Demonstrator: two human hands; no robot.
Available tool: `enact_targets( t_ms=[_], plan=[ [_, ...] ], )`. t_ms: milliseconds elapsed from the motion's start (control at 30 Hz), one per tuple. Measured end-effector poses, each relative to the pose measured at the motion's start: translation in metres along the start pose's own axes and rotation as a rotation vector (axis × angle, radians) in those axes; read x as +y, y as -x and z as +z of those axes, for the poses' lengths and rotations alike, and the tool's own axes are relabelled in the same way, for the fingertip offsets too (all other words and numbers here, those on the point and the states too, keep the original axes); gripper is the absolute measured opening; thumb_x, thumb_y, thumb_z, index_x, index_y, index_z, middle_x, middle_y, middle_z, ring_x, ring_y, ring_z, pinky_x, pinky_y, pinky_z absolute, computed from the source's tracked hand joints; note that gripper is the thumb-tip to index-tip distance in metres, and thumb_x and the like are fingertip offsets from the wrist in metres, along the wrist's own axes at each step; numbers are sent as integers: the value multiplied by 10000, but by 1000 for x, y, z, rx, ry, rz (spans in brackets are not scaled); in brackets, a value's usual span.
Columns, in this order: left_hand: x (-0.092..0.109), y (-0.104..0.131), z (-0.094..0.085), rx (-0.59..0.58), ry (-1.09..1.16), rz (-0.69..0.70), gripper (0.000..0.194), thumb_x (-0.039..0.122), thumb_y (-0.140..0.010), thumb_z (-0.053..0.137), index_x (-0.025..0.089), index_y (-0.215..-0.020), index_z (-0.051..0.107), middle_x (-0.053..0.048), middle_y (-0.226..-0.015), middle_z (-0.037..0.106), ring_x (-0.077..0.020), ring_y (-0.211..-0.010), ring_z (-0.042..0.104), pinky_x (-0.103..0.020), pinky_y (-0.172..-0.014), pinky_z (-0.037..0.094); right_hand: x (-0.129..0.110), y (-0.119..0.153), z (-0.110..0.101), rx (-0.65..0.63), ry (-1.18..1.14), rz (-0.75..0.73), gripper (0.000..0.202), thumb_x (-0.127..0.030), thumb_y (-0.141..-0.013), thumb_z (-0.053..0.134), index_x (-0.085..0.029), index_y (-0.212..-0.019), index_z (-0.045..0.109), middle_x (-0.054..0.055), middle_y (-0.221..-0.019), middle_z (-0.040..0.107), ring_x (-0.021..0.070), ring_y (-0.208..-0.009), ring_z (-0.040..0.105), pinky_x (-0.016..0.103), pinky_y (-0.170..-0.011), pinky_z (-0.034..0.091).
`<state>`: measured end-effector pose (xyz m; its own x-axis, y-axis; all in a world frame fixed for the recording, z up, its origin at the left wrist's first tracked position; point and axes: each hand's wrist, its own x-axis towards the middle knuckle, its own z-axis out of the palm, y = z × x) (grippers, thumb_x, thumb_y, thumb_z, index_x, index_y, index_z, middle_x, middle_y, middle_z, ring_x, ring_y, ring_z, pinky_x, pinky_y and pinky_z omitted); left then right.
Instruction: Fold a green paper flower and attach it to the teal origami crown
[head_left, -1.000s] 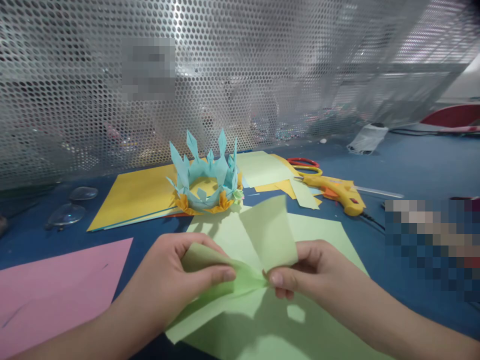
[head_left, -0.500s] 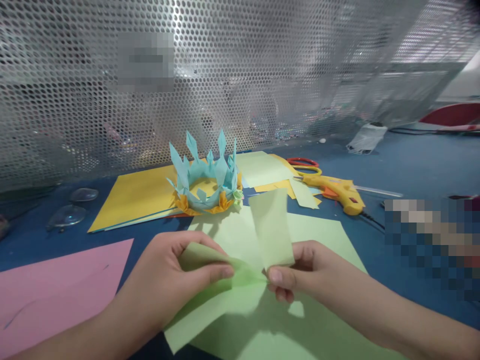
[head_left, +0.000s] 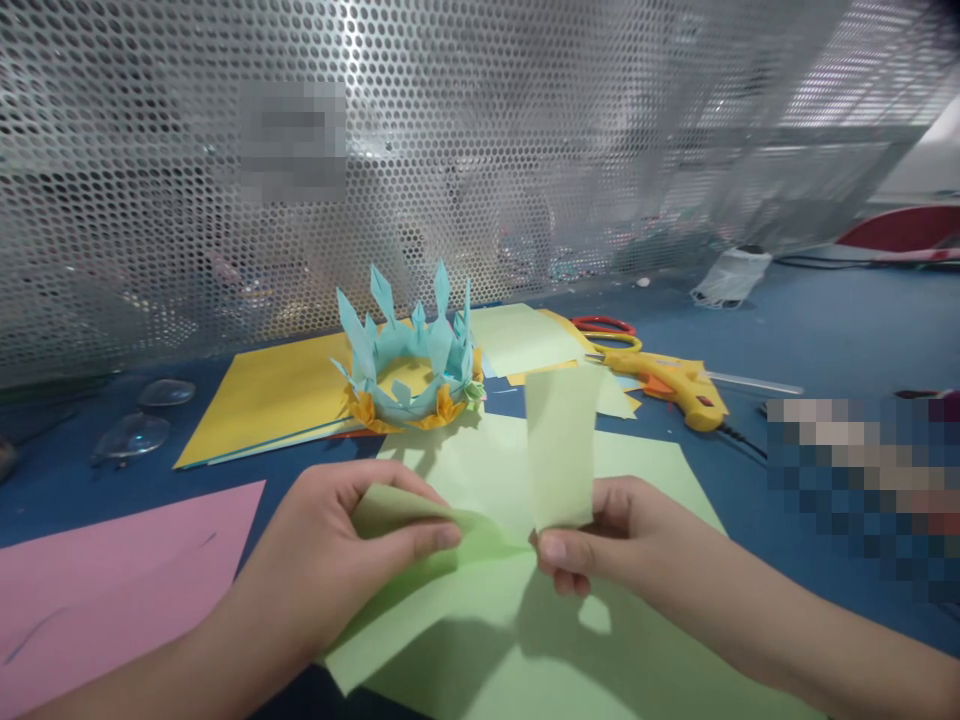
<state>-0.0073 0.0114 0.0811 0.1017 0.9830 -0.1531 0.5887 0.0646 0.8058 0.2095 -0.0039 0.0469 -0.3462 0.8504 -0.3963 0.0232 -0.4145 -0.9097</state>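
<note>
My left hand (head_left: 352, 550) is closed on a light green paper sheet (head_left: 405, 615), the thumb on top and the sheet curling up inside the fingers. My right hand (head_left: 600, 545) pinches a paper strip (head_left: 561, 445) of the same green, which stands upright above the thumb. Sheet and strip meet at my right fingertips; whether they are still joined there I cannot tell. Beneath both hands lies a larger green sheet (head_left: 637, 630). Behind them stands a light blue paper crown (head_left: 409, 350) with pointed spikes and orange and green folded pieces around its base.
A yellow glue gun (head_left: 667, 380) and red-and-yellow-handled scissors (head_left: 615, 335) lie at right among paper scraps. Yellow paper (head_left: 262, 390) sits under the crown, pink paper (head_left: 135, 580) at left, beside eyeglasses (head_left: 135, 435). A perforated metal panel (head_left: 450, 150) closes off the back.
My right hand has shifted the upright strip slightly to the right and turned it more squarely toward me. My left hand has barely moved, still gripping the sheet.
</note>
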Motion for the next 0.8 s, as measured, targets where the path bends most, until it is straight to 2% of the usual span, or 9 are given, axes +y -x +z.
enact_targets(
  t_ms=[100,200,267,367,567,667,800],
  plan=[
    [-5,-6,-2,-44,7,-1,147,367,-619,774,251,-581,692,77,-522,557,-101,-508,500,-176,-476,362,-3,-1,-1,77,-58,-6,223,-321,-651,826,-165,-590,679,-29,-561,623,81,-550,508,191,-564,407],
    [-10,-10,-2,-76,19,11,158,376,-659,750,233,-626,693,62,-594,607,-117,-570,553,-181,-524,400,-6,-4,-7,149,-176,13,216,-373,-811,699,-173,-736,671,-21,-644,647,66,-586,548,157,-568,427],
    [-12,-11,-1,-92,5,24,174,391,-694,725,223,-659,697,48,-641,637,-136,-623,585,-193,-570,426,-9,-7,-14,149,-255,64,209,-336,-896,602,-161,-792,648,-8,-647,635,59,-561,552,140,-531,432],
    [-15,-10,2,-113,-22,68,205,421,-760,665,221,-720,693,38,-706,670,-154,-664,612,-205,-594,443,-14,-14,-26,109,-362,152,237,-251,-936,530,-136,-746,611,-9,-583,574,39,-474,506,107,-433,391],
    [-27,-8,8,-103,-38,267,209,389,-865,517,263,-846,683,44,-879,708,-177,-828,645,-231,-738,466,-17,-31,-60,-34,-577,205,386,-238,-987,415,-161,-612,467,-92,-463,363,22,-342,333,119,-327,276],
    [-30,-6,11,-100,-51,298,184,342,-859,508,283,-922,670,47,-962,705,-187,-894,637,-249,-802,455,-14,-36,-81,-120,-641,197,307,-277,-952,524,-147,-675,516,-110,-501,403,23,-347,357,136,-324,305],
    [-31,-1,15,-54,-76,281,237,243,-838,486,313,-1008,635,69,-969,704,-175,-858,641,-237,-760,458,-10,-41,-105,-244,-671,203,217,-280,-938,554,-129,-785,580,-88,-578,510,24,-373,419,143,-341,359]
  ],
)
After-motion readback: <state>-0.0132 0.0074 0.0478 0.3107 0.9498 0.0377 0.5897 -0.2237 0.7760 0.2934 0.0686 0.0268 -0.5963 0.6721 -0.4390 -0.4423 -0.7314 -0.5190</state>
